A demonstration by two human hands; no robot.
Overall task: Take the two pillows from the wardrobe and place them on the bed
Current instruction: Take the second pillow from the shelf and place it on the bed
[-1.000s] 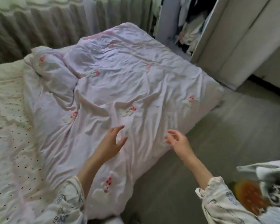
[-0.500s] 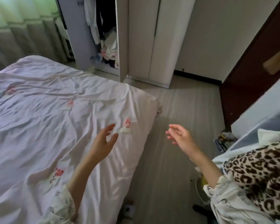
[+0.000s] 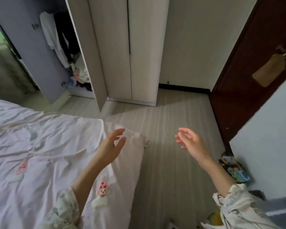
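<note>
Currently: approach stage, nothing fetched. Your left hand (image 3: pixel 111 147) and right hand (image 3: pixel 191 142) both hover relaxed and empty, fingers loose. Wardrobe (image 3: pixel 122 52) ahead, one door ajar on hanging clothes (image 3: pixel 56 38); pillows not visible. Bed (image 3: pixel 40 146) at your left. Next, likely: step closer, open doors, locate pillows.

No legible text, labels, brands or numbers anywhere in view. Quilt (image 3: pixel 40 154) on the bed carries only embroidered cartoon figures, no lettering. Colourful printed packet (image 3: pixel 234 171) on the floor by the wall is too blurred to read. Tan patch (image 3: pixel 267 70) on the dark door (image 3: pixel 248 80) is blank.
</note>
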